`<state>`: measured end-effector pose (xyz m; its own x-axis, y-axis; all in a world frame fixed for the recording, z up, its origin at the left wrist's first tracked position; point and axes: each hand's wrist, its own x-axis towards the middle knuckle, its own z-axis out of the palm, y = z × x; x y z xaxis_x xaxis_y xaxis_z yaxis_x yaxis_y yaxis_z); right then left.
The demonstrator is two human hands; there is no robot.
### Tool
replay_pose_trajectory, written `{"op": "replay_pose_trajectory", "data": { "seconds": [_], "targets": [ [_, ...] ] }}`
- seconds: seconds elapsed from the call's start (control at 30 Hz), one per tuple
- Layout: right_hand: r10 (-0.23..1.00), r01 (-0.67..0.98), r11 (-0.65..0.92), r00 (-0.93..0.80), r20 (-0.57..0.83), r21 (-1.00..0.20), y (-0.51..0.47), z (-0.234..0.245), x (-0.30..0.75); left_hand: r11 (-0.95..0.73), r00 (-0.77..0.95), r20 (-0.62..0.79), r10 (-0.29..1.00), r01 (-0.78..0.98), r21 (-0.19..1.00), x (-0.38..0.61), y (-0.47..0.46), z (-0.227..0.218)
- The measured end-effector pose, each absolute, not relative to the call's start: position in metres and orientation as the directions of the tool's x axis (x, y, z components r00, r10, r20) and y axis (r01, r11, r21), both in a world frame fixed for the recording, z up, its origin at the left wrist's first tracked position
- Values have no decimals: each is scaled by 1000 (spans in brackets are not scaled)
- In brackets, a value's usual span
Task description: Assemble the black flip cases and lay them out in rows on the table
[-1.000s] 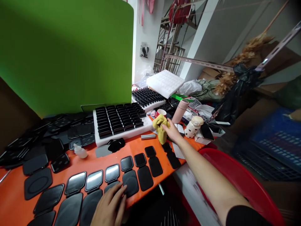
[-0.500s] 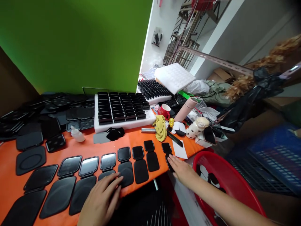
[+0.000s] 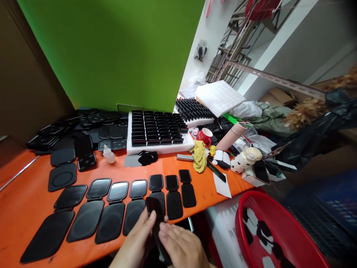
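Both my hands are together at the table's front edge, around an unfolded black compact mirror (image 3: 154,205). My left hand (image 3: 137,240) is closed on its left side, thumb near the hinge. The fingers of my right hand (image 3: 182,243) lie over the lower half and its right edge, hiding much of it. A row of similar open compacts (image 3: 113,219) lies behind and left of my hands, mirror lids toward the back. The smallest open compact (image 3: 189,195) ends the row at the right.
White foam trays (image 3: 164,148) hold upright black compacts. Left stand a small dropper bottle (image 3: 108,155) and piles of black cases (image 3: 92,130). A yellow cloth (image 3: 199,156), red mug (image 3: 205,136) and flasks (image 3: 245,159) crowd the right. A red tub (image 3: 242,219) stands beside the table.
The rightmost compact has left the table and is now in my hands. My right hand has come left to meet my left hand. The view has shifted.
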<state>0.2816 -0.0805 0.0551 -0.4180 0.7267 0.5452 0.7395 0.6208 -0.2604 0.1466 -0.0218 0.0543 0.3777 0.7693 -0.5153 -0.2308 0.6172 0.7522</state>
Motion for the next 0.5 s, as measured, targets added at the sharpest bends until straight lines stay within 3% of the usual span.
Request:
{"op": "replay_pose_trajectory", "data": {
  "seconds": [0.13, 0.2, 0.33, 0.43, 0.5],
  "targets": [
    [686, 693, 661, -402, 607, -289, -75, 53, 270, 620, 401, -509, 762, -224, 751, 136, -26, 55],
    [706, 660, 659, -379, 598, -360, -73, 57, 269, 576, 391, -486, 782, -153, 803, 131, -27, 52],
    [883, 682, 434, -190, 430, -589, -67, 74, 275, 428, 457, -378, 805, -5, 904, 121, -27, 50],
    [925, 663, 355, -146, 351, -659, -64, 83, 276, 263, 558, -244, 793, 48, 964, 114, -26, 52],
    [938, 641, 333, -152, 310, -691, -66, 83, 274, 181, 587, -227, 777, 138, 974, 110, -26, 53]
  ]
}}
